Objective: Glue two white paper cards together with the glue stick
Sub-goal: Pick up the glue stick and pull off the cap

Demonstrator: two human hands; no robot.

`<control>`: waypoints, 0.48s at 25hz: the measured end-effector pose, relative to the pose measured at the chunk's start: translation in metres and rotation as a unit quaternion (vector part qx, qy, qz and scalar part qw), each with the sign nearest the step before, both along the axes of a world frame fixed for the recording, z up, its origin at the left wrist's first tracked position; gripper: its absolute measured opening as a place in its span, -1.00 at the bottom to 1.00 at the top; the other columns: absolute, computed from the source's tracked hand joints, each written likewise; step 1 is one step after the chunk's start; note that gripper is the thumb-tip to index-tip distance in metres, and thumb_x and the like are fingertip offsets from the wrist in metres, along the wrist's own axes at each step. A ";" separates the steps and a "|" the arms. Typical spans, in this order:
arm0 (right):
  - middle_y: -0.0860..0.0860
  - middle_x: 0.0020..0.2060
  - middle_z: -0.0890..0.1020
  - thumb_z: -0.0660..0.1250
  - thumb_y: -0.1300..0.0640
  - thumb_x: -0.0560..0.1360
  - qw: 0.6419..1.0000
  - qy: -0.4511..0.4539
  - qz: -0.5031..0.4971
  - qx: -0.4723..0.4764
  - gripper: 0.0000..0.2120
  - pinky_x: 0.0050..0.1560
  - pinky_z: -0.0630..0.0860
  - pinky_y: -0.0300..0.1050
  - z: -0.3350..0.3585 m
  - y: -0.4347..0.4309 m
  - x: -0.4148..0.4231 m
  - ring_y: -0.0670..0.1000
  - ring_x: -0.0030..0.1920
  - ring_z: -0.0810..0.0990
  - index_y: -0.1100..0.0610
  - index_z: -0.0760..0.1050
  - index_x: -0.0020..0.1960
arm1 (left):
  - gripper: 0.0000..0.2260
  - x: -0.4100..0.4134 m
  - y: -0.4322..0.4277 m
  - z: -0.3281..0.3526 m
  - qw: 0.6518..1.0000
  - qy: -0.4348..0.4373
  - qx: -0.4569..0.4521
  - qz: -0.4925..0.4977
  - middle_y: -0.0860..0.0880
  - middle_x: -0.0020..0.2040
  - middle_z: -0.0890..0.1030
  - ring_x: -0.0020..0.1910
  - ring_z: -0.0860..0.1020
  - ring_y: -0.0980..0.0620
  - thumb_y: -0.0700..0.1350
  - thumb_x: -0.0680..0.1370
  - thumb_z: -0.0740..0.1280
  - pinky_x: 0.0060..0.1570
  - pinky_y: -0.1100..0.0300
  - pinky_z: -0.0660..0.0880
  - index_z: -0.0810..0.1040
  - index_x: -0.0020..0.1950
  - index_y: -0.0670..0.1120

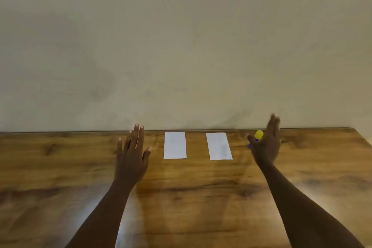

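Observation:
Two white paper cards lie side by side near the far edge of the wooden table: the left card [175, 145] and the right card [219, 146], which has a small dark speck near its lower corner. A glue stick [258, 135] with a yellow cap and blue body lies to the right of them, mostly hidden behind my right hand [267, 145]. That hand is raised on edge with fingers extended, thumb beside the glue stick, not closed on it. My left hand [132, 155] hovers flat and open left of the left card, fingers spread, holding nothing.
The wooden table [181, 197] runs up against a plain beige wall [181, 46] at its far edge. The table's right edge angles in at the far right corner [360, 137].

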State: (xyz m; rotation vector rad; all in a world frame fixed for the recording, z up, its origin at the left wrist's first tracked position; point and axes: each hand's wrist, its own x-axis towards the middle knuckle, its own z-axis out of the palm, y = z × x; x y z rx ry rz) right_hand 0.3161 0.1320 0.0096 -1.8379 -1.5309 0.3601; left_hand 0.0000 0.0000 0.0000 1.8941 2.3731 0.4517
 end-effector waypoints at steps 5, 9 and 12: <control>0.28 0.10 0.57 0.40 0.24 0.37 0.976 0.181 -0.065 -0.101 -0.62 0.05 0.44 0.13 -0.034 0.005 0.005 0.27 0.09 0.50 0.31 0.45 0.15 | -0.31 0.005 0.003 -0.016 0.999 0.029 0.015 0.000 -0.20 0.49 0.17 0.46 0.18 -0.23 0.23 0.51 -0.32 0.38 -0.23 0.08 0.09 0.46 -0.17; 0.22 -0.27 0.54 0.25 0.24 0.47 0.985 0.162 -0.008 -0.060 -0.89 -0.24 0.28 -0.09 -0.019 0.007 -0.027 0.16 -0.23 0.46 0.31 0.45 -0.12 | -0.49 0.008 0.021 -0.008 0.998 -0.041 0.018 0.035 -0.16 0.52 0.07 0.51 0.06 -0.16 0.01 0.60 0.06 0.44 -0.18 -0.03 0.00 0.48 -0.12; 0.13 -0.32 0.47 0.17 0.22 0.53 0.969 0.204 0.138 -0.018 -0.96 -0.33 0.32 -0.12 0.002 -0.009 -0.074 0.09 -0.32 0.43 0.18 0.33 -0.10 | -0.54 0.034 0.039 0.013 0.951 -0.286 0.073 0.096 -0.23 0.42 0.32 0.43 0.27 -0.19 -0.07 0.55 0.23 0.39 -0.08 0.21 0.25 0.41 -0.20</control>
